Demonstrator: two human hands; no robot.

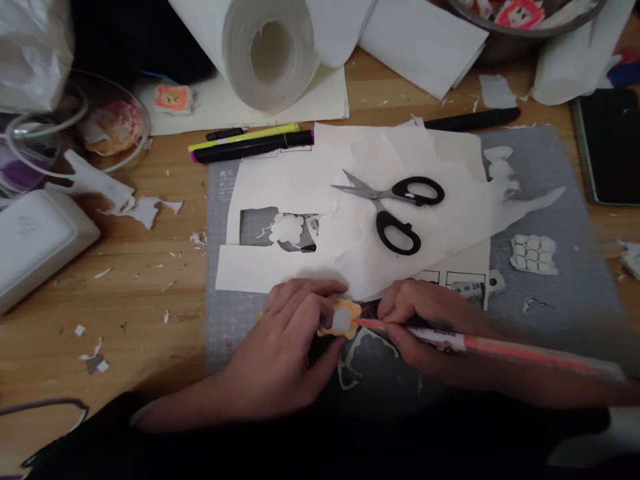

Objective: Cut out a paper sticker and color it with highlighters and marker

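Note:
Between the fingers and thumb of my left hand [295, 333] is a small paper cutout [345, 319] with a scalloped orange edge and a pale middle. My fingers cover its left side. My right hand [425, 320] is closed around an orange marker pen [515, 350], whose tip touches the cutout's right edge. Just beyond both hands, white paper sheets [285, 180] lie on a grey cutting mat [545, 307]. Black-handled scissors [375, 193] rest on the sheets with their blades apart. Thin paper offcuts [373, 340] lie below my hands.
Black and yellow markers [255, 145] lie along the mat's far edge. A paper roll [270, 57] and a metal bowl [530, 30] stand behind. At the right is a phone [610, 147]; at the left, a white box-shaped device [45, 243]. Paper scraps dot the wooden table.

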